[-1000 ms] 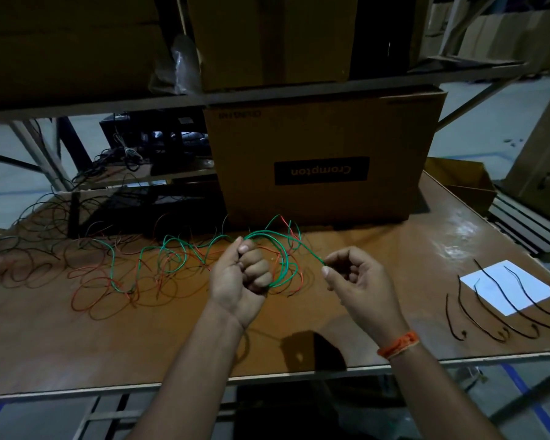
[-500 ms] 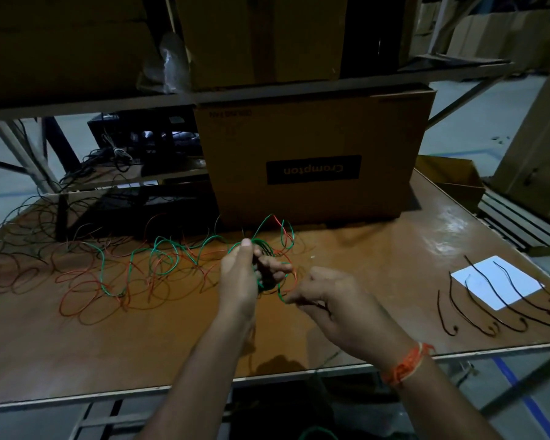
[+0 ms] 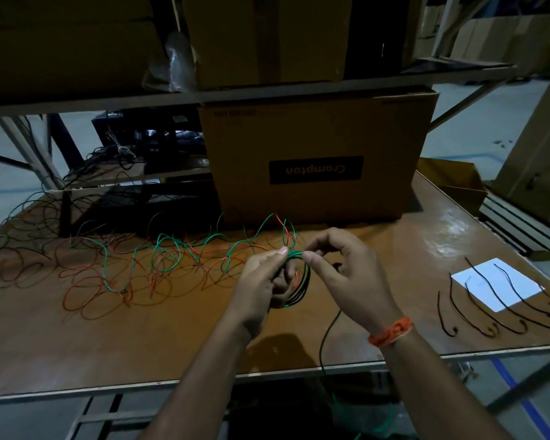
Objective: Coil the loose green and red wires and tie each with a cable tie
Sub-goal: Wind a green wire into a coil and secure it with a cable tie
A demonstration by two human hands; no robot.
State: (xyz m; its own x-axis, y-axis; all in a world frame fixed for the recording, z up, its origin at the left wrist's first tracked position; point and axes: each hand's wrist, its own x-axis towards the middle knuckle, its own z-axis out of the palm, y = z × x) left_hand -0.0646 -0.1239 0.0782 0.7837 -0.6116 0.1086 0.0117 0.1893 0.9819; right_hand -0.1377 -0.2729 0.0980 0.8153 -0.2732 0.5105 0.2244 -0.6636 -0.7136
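Observation:
Above the brown table [image 3: 394, 249], my left hand [image 3: 261, 287] grips a small coil of green wire [image 3: 302, 287], thumb on top. My right hand [image 3: 340, 271] pinches the green strand at the coil's top, right beside the left thumb. From the coil, loose green wire [image 3: 165, 252] snakes left across the table, tangled with thin red wire [image 3: 86, 300]. One green strand [image 3: 326, 338] drops under my right wrist and over the table's front edge. Several black cable ties [image 3: 477, 300] lie at the right, partly on a white sheet [image 3: 502, 281].
A large cardboard box [image 3: 315, 154] stands just behind the hands, under a metal shelf [image 3: 267, 87] carrying more boxes. Dark wires [image 3: 23, 230] are heaped at the back left. A small open carton [image 3: 458, 179] sits at the table's far right edge.
My right hand came in from the right with the green strand and now meets the left hand at the coil's top. The left hand turned from a fist to a thumb-up grip.

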